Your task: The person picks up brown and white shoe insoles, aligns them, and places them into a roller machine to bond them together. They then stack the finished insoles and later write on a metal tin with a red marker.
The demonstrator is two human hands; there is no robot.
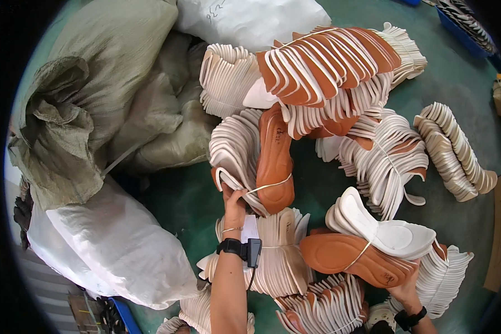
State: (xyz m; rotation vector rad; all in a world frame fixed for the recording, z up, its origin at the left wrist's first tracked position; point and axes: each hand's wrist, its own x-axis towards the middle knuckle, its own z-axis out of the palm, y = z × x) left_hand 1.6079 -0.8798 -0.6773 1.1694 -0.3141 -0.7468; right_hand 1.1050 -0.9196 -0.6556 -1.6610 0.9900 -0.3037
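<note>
Insole bundle [274, 158], banded, brown face up, over middle of green floor [456, 78]; whether lifted, I cannot tell. Left hand [235, 204] grips its near end. Right hand [405, 290], well apart, grips right end of second bundle [331, 253]. Sacks [117, 72] crowd floor's left edge.

The insole bundle [268, 161] in the middle had a rusty brown face with a little black marking, plus creamy white edges fanned next to it. The lower-right bundle [367, 253] mixed that same brown with plain white. The big stack [328, 67] up top was basically brown-and-white stripes, looked kinda cool tbh. The wrinkled sack [117, 55] was drab olive, the lower-left bag [122, 250] white, the floor [178, 206] deep green, and the corner crate [463, 34] bright blue.
</note>
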